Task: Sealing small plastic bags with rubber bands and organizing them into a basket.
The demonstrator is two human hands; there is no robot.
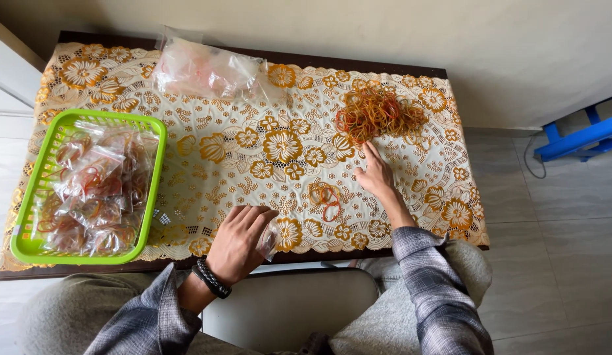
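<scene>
A loose heap of rubber bands (379, 113), tangled thin loops in orange, red and a little green, lay toward the far right of the desk (418, 68). The right hand (376, 175) rested just near of it, index finger stretched out so the tip touched the heap's near edge, the other fingers curled under. A small cluster of bands (326, 198) (a few orange and red rings overlapping) sat apart from the heap, just left of that hand. The left hand (239, 242) lay palm down at the near edge of the desk, fingers loosely together over a small clear plastic bag (269, 242); whether it pinched the bag I could not tell. A lace tablecloth (240, 151) with gold flowers covered the desk. At the left stood a green plastic basket (156, 172) filled with small clear packets of bands (95, 194). A larger clear bag (207, 69) lay at the far edge.
</scene>
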